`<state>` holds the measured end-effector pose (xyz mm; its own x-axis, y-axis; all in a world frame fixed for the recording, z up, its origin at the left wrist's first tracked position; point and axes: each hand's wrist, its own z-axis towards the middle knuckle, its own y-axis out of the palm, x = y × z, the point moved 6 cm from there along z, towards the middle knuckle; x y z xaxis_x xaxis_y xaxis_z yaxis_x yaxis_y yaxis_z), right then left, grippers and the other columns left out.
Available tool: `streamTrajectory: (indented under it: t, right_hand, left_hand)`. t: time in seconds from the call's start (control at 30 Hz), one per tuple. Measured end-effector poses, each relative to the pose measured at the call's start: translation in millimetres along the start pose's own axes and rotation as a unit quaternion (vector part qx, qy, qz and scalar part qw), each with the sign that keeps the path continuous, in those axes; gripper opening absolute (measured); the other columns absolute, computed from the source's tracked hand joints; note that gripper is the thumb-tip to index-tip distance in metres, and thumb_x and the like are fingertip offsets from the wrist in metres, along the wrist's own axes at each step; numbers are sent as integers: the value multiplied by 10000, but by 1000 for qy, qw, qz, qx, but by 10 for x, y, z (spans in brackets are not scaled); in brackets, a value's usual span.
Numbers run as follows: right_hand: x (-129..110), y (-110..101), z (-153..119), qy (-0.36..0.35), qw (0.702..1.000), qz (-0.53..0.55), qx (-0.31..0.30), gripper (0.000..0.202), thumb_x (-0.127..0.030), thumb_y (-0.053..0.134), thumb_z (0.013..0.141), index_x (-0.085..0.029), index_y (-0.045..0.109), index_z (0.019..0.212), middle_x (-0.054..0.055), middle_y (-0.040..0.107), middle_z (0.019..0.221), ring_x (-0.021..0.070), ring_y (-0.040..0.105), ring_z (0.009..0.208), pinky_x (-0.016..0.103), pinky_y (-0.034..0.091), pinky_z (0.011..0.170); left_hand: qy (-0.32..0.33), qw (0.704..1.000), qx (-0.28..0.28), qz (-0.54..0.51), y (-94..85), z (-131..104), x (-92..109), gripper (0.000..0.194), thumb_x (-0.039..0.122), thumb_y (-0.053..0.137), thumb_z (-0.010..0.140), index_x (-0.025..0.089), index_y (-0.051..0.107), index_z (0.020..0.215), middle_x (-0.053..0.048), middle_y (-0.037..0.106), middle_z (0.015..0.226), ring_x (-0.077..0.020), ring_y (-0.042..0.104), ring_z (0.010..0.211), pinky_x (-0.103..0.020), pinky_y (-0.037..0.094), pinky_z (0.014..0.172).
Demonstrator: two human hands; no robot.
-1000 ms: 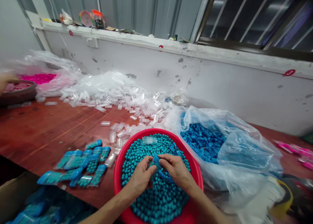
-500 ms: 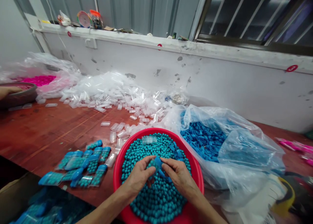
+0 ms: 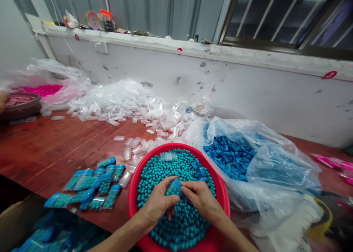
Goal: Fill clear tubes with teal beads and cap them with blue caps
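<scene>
From the camera on your head, you can see both of your hands over the middle of a red tub. Your left hand holds a small case between its thumb and fingers. The small case is see-through, with blue-green balls inside and a blue top. Your right hand pinches the edge of that blue top with its thumb and finger. So the small case sits right between your two hands, tilted, above the loose balls that fill the tub. Just past your hands, a clear case lies on the balls. Past your right hand, some blue pieces lie on the balls too.

To the left of your left hand, a group of filled cases lies on the red tabletop. Farther out, beyond both hands, is a big heap of clear cases. To the right of your right hand, a see-through bag holds lots of blue parts. Well to the left of your left hand, part of another person's hand is by a grey bowl.
</scene>
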<state>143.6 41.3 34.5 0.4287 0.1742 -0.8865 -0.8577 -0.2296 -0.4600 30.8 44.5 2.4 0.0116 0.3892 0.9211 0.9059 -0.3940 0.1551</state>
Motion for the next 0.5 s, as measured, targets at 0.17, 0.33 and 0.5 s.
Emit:
streamTrajectory:
  t: [0.17,0.33,0.5]
  right_hand:
    - [-145,-40,-7,-86,987,-136,-25,292,-272,383,876,-172,607,717,-33,473,574,100,436,542,214,313,539]
    - [-135,-105,-17,-79,992,-99,-23,260,-287,415,860,-173,624,755,-20,462,609,105,446,575,225,346,560]
    - [27,-147,7,51,972,230,-10,318,-325,600,704,-196,582,995,19,541,891,98,515,606,258,453,573]
  left_hand:
    - [66,996,35,55,-7,4,78,400,160,522,672,198,479,1069,87,443,497,-43,362,339,-152,284,329]
    - [87,994,24,55,-6,17,96,307,228,516,716,203,460,1017,88,417,524,-43,371,348,-147,281,323]
    - [65,998,-18,12,-33,7,118,367,334,475,763,205,368,1089,78,474,514,-94,491,381,-181,383,365]
